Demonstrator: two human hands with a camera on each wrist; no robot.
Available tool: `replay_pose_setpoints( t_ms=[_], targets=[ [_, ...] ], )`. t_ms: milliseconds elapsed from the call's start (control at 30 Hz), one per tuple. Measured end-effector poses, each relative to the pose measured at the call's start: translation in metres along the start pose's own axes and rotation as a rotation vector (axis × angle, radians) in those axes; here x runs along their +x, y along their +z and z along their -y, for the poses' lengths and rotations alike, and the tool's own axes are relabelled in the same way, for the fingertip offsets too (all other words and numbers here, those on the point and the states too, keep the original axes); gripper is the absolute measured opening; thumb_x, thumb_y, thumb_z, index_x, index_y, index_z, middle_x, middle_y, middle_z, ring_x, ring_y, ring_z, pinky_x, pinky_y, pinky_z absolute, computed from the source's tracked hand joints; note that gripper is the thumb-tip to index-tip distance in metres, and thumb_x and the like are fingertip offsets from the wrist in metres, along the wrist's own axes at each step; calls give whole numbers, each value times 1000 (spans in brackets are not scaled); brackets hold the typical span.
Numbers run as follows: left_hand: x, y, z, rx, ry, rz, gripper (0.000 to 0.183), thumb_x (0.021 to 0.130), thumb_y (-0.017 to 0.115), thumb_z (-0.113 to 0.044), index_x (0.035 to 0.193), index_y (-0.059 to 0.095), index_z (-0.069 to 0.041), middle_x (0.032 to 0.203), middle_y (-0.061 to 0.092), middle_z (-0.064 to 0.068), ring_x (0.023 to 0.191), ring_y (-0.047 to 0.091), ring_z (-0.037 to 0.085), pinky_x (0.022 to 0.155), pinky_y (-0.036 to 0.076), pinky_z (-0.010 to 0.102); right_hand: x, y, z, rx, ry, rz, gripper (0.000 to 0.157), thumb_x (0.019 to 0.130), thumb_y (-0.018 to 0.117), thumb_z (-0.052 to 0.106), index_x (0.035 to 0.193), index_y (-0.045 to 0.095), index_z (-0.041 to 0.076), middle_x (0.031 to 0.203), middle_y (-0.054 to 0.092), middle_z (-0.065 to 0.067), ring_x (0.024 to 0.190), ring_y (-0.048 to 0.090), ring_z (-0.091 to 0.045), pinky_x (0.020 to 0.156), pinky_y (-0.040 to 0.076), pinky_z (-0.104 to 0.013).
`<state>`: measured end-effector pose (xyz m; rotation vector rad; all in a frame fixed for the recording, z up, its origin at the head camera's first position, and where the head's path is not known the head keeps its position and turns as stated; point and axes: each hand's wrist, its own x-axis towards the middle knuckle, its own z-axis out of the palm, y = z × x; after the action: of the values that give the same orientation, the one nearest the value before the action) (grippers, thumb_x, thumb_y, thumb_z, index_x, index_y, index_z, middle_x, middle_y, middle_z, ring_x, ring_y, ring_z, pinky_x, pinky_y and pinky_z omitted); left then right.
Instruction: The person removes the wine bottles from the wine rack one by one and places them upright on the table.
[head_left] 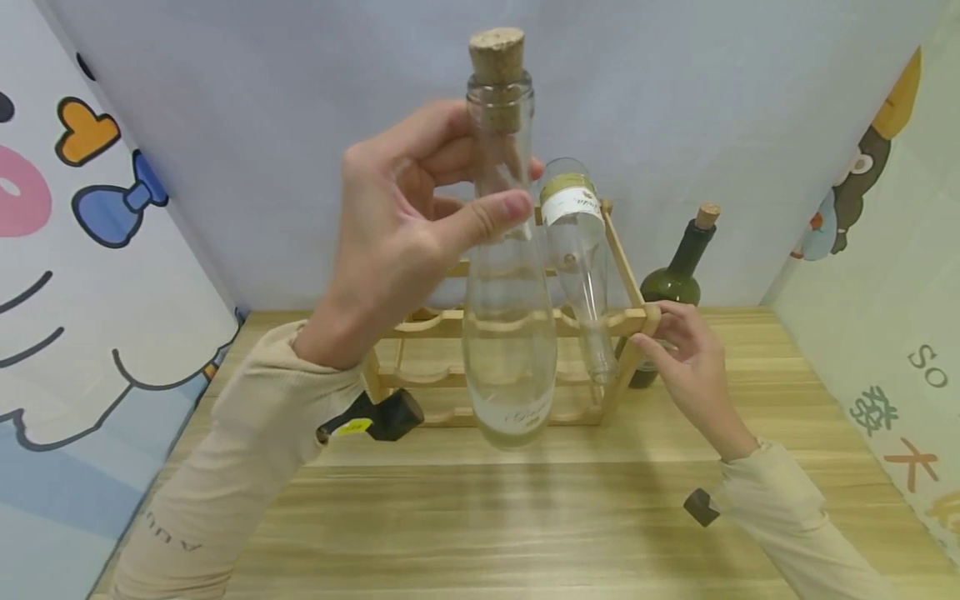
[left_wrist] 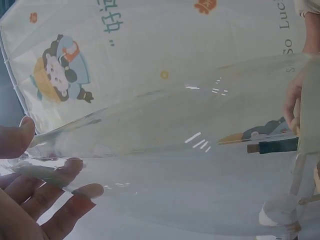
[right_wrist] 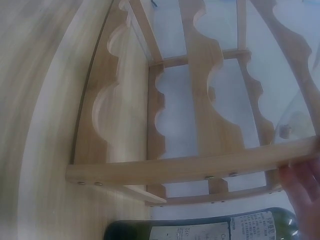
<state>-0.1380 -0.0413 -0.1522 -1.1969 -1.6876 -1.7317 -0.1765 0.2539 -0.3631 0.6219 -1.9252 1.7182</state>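
Observation:
My left hand [head_left: 405, 212] grips a clear glass bottle [head_left: 510, 342] round its neck and holds it upright in front of the wooden wine rack [head_left: 438, 323]. A cork [head_left: 498, 57] sticks out of its mouth. In the left wrist view the bottle's transparent body [left_wrist: 165, 125] stretches across, with the fingers [left_wrist: 65, 215] at its narrow end. My right hand [head_left: 686, 354] holds the rack's upper right front corner between thumb and fingers. On the rack's top right lies another clear bottle [head_left: 574, 221] with a white and gold label, neck toward me.
A dark green wine bottle [head_left: 673, 283] with a cork stands behind the rack's right side; its label [right_wrist: 252, 227] shows in the right wrist view. The rack stands on a wood-grain table [head_left: 465, 517]. Printed panels [head_left: 885, 333] flank both sides.

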Motion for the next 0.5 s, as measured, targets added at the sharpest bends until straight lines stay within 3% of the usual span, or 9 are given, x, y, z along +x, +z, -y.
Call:
replay_pose_setpoints(
  t_ms=[500],
  targets=[
    [-15,3,2,43,-116,8,36,76,69,13,110,57,14,99,68,20,88,68,21,65,58,37,0,1,1,3,26,-19,38,79,61,-22,115,50,-14,92,63,-2,86,63,-11,72,55,-19]
  ],
)
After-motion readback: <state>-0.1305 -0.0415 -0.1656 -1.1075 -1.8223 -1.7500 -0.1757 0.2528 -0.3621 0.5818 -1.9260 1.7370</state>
